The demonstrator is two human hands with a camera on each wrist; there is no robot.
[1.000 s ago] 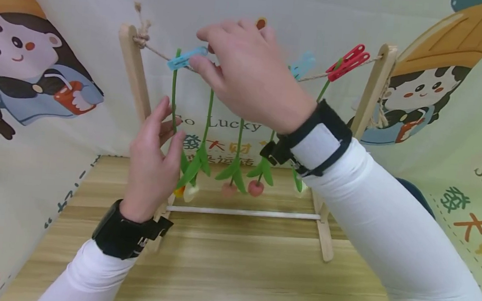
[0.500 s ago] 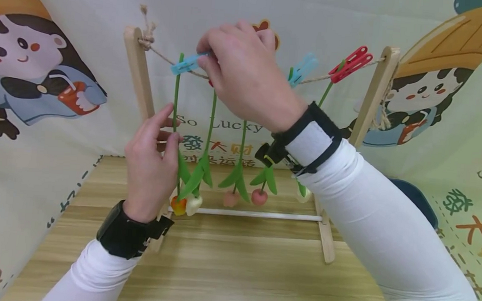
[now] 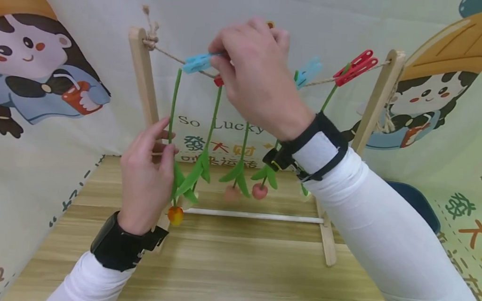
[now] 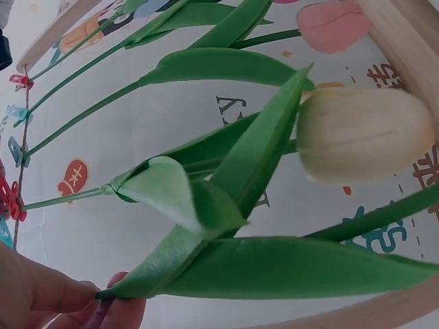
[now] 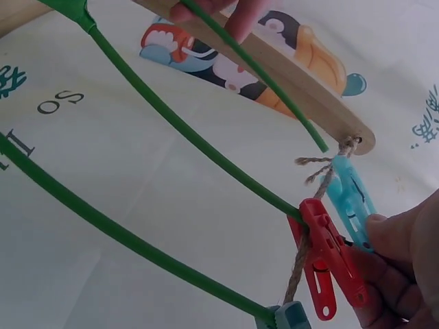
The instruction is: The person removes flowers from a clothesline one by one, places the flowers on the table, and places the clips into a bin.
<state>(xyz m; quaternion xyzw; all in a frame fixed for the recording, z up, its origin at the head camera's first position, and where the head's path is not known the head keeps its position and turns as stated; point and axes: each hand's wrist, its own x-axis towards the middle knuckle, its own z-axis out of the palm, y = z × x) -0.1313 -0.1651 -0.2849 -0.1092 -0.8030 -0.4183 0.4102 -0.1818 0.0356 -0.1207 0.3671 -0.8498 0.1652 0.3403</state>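
Note:
My left hand (image 3: 146, 171) pinches the green stem of an orange-yellow artificial tulip (image 3: 175, 215), which hangs head down. In the left wrist view, thumb and fingers hold the stem by the base of its leaves (image 4: 274, 267). My right hand (image 3: 255, 71) pinches a light blue clothespin (image 3: 197, 63) at the rope (image 3: 169, 56). In the right wrist view, the top end of the stem (image 5: 302, 120) stands free, just short of the clothespin's tip. Beside it a red clothespin (image 5: 322, 240) clips another stem to the rope.
More tulips hang upside down along the rope, among them a pink one (image 3: 260, 191). A red clothespin (image 3: 355, 68) clips the rightmost stem. Wooden posts (image 3: 142, 76) carry the rope, with a white crossbar (image 3: 253, 215) low between them. A dark blue container (image 3: 415, 202) stands at right.
The orange-yellow tulip's stem, earlier at the blue clothespin with its tip above it, has come down out of it. My left hand has moved slightly down; the right hand still holds the clothespin.

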